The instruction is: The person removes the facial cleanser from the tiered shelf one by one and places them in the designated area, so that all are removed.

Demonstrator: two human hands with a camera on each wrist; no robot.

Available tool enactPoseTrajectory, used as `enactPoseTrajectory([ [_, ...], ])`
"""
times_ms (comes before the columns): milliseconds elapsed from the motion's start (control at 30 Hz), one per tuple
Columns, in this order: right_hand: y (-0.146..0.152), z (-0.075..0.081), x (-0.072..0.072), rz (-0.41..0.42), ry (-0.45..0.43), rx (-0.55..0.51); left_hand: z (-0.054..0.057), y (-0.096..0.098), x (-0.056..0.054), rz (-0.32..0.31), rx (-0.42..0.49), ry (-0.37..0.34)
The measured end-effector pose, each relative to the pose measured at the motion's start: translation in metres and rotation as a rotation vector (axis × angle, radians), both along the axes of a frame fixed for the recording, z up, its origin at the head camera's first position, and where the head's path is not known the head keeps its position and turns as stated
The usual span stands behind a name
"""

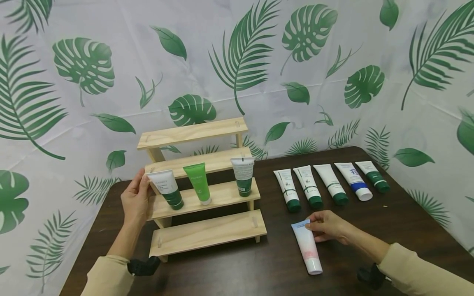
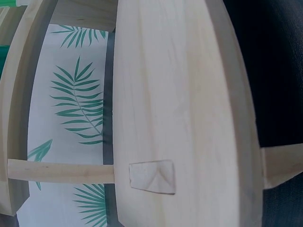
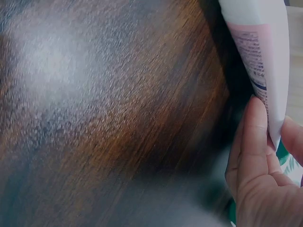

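Note:
My right hand [image 1: 329, 227] pinches the crimped end of a white squeeze tube [image 1: 307, 246] with blue and pink fading, its white cap pointing down toward the table's front. In the right wrist view, thumb and fingers grip the tube's flat end from both sides. At the left end of a wooden tiered rack [image 1: 207, 232], my left hand [image 1: 136, 201] has its fingertips at the upper left edge of a white and green tube [image 1: 166, 189]. Whether they pinch it is unclear. On that tier also stand a bright green tube [image 1: 198, 183] and a grey-white tube with green [image 1: 243, 176].
Several tubes lie in a row on the dark table [image 1: 229, 273] at right, among them a white tube with a blue band [image 1: 352, 179] and a dark green one [image 1: 374, 176]. A leaf-print cloth [image 1: 259, 102] hangs behind the rack.

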State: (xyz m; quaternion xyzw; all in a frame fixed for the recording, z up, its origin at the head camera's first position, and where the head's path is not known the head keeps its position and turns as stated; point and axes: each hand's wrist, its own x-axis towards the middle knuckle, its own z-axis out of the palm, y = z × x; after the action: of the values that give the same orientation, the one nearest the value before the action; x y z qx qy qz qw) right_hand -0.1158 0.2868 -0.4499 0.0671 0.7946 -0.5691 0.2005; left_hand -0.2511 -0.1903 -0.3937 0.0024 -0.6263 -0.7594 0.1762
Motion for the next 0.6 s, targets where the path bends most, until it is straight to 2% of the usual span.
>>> enactPoseTrajectory([
  [300,0.0012,-0.0018,-0.0008,-0.009,-0.001,0.052,-0.0012,-0.0012,-0.0013,-0.003,-0.016,-0.006],
  [600,0.0047,-0.0029,0.0009,0.007,0.022,0.053,-0.0009,-0.0008,-0.0005,0.000,-0.004,-0.005],
])
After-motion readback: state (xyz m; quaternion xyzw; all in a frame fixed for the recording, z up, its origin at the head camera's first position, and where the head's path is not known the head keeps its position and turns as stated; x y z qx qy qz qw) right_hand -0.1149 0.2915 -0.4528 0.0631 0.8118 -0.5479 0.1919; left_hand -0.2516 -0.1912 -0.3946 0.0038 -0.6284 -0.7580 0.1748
